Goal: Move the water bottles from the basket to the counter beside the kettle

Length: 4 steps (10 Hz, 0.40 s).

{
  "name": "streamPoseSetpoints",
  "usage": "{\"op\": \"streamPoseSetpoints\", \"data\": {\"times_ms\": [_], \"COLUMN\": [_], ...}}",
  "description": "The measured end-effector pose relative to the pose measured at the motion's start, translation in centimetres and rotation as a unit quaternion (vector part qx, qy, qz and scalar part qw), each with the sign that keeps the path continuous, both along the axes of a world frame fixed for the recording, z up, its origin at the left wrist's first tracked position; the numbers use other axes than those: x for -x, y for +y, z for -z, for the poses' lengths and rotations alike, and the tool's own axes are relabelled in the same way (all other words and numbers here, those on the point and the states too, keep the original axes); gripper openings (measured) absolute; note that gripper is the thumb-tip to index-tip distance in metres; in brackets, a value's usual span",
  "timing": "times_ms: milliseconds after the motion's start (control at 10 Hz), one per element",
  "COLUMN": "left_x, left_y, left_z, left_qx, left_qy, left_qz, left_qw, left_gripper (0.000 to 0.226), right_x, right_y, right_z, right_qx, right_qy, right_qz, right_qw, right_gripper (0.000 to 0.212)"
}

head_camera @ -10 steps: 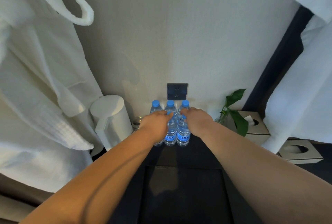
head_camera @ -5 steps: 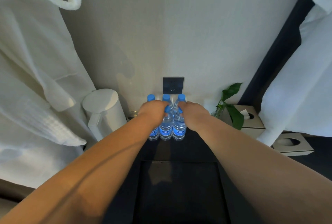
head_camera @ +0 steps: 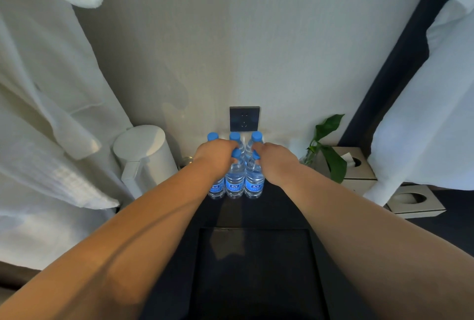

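Five blue caps and three labels show in one tight cluster of bottles (head_camera: 234, 183), upright on the counter (head_camera: 282, 210) against the wall, just right of one kettle (head_camera: 145, 153). The left hand (head_camera: 215, 156) and right hand (head_camera: 275, 162) each curl around front bottle tops. Two tissue boxes (head_camera: 359, 171) sit well right.

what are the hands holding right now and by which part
The left hand and right hand each grip front-row water bottles at the necks, beside the blue caps.
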<state>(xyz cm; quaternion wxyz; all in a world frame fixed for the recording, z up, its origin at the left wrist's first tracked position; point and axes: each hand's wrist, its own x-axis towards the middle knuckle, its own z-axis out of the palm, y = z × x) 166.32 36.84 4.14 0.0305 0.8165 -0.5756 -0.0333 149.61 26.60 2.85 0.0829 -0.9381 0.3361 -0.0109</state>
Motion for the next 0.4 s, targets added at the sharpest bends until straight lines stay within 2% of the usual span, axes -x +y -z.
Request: {"op": "streamPoseSetpoints", "data": {"times_ms": [100, 200, 300, 400], "left_x": [0.0, 0.1, 0.5, 0.4], "left_y": [0.2, 0.5, 1.6, 2.5], "left_z": [-0.1, -0.1, -0.4, -0.4], "left_qx": [0.001, 0.018, 0.036, 0.051], "left_qy": [-0.023, -0.022, 0.004, 0.017], "left_qz": [0.005, 0.009, 0.011, -0.001], "left_qw": [1.0, 1.0, 0.999, 0.999], "left_gripper": [0.037, 0.05, 0.061, 0.062], "right_x": [0.2, 0.4, 0.9, 1.5], "right_y": [0.1, 0.2, 0.8, 0.7], "right_z": [-0.1, -0.1, -0.3, 0.2], "right_qx": [-0.002, -0.009, -0.011, -0.015], "right_qy": [0.002, -0.006, -0.013, -0.015], "right_qz": [0.004, 0.005, 0.014, 0.023], "right_qw": [1.0, 1.0, 1.0, 1.0], "right_gripper": [0.031, 0.04, 0.051, 0.06]}}
